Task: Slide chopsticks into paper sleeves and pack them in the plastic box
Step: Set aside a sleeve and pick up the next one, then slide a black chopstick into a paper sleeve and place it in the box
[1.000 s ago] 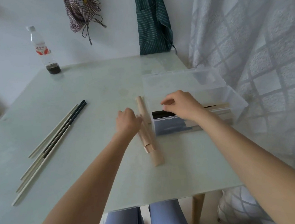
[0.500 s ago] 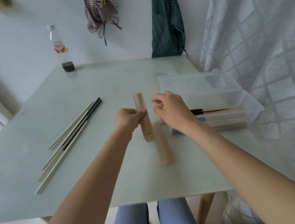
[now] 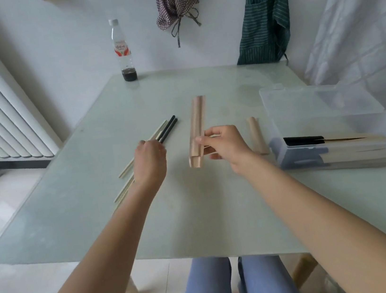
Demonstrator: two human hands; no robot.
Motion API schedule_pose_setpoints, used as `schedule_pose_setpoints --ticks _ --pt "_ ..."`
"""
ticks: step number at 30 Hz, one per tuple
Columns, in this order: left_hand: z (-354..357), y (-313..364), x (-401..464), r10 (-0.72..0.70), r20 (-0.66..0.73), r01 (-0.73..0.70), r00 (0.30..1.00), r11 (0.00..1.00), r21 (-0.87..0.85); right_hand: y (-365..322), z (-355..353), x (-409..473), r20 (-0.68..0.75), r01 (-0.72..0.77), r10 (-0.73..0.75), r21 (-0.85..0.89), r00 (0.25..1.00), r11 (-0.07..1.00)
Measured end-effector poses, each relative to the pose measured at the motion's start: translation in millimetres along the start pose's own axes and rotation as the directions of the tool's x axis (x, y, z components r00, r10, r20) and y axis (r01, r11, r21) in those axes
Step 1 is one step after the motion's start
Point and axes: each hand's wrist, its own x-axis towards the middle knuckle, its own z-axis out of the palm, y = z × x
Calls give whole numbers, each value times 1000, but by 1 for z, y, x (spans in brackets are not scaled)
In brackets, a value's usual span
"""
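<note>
Right hand [image 3: 226,145] pinches a paper sleeve [image 3: 197,130]. Left hand [image 3: 150,161] curls over the chopsticks [image 3: 165,131]; actual grasp cannot be confirmed. Both are above a glass table [image 3: 195,208] near a white wall.

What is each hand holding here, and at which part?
The right hand pinches a paper sleeve near its lower end. The left hand is curled over the loose chopsticks at their middle; a firm grip cannot be told.

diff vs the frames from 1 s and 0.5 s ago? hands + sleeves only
The paper sleeve passed from the left hand to the right hand, which left the plastic box and now pinches it. The left hand let go and went left to the loose chopsticks, its fingers curled over them. Unchanged: a second sleeve lies beside the box, and sleeved pairs remain inside.
</note>
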Motion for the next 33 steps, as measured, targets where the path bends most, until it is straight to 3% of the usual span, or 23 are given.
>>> schedule_pose_setpoints --ticks 4,9,14,19,21,23,26,29,33 --pt "-3 -18 11 -74 84 49 994 964 262 4 22 9 16 -67 65 208 998 976" --pt "-8 -17 18 -109 139 57 984 941 333 6 35 19 -35 -38 45 188 998 981" --pt "-14 -23 29 -175 239 118 955 965 234 8 39 24 -50 -43 54 199 997 979" --pt "-21 -17 27 -180 230 162 956 982 94 9 37 23 -70 -55 78 286 994 957" --pt "-20 -12 24 -160 228 183 960 980 -81 11 35 22 -101 -48 86 331 991 943" --pt "-14 -5 20 -138 255 239 957 875 -421 13 31 21 -153 -31 92 363 984 931" --pt "-5 7 12 -139 279 308 950 560 -769 13 23 19 -207 -14 115 435 972 900" --pt "-2 18 6 -167 276 318 947 346 -883 15 11 15 -236 3 130 491 963 871" --pt "3 27 -2 -177 216 262 960 305 -916 16 0 10 -270 40 146 580 952 814"
